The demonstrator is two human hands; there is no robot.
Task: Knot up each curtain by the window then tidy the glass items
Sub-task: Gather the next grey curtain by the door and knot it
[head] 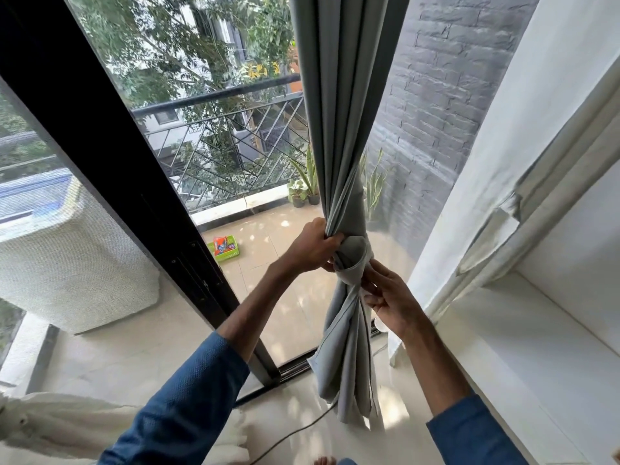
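The grey-green pleated fabric curtain [339, 122] hangs between the black sliding-door frame [110, 156] and the white wall ledge [536, 333], and is looped into a knot. The left hand [313, 246] grips the gathered folds above the loop. The right hand [391, 298] pinches the loop's edge. Pale tiled floor [134, 357] lies open leftward.

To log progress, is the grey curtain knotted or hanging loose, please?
Knotted: the grey curtain loops round itself between left hand and right hand.
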